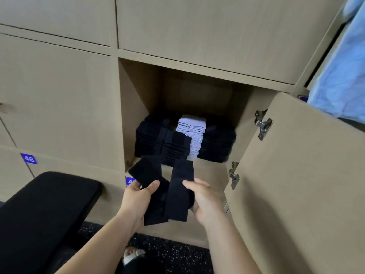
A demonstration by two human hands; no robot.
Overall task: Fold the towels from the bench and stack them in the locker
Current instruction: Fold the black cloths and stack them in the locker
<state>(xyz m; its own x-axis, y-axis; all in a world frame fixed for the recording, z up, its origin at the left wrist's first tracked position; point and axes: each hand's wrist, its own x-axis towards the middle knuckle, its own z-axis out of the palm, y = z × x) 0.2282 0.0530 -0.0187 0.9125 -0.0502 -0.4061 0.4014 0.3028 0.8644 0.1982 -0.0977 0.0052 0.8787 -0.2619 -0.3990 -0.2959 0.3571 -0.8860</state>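
i see my left hand (136,198) gripping a folded black towel (147,175), thumb on top and fingers curled beneath. my right hand (205,200) is clamped the same way on a second black towel (178,186). the hands are apart, but the two towels cross at their near ends and fan out in a v toward the open locker (136,99). their far ends sit just at the locker's front lip.

inside, on the locker floor, stand black stacks (152,139) on the left and right, with a pale stack (192,133) between them, all touching side by side. the door (296,175) hangs open to the right on two metal hinges (263,123).

the padded black tabletop (45,204) lies at lower left, near a blue tag reading 48 (28,158). light blue cloth (339,76) shows in the compartment at upper right. below my arms is speckled dark floor (177,258) and a sandalled foot (132,254).
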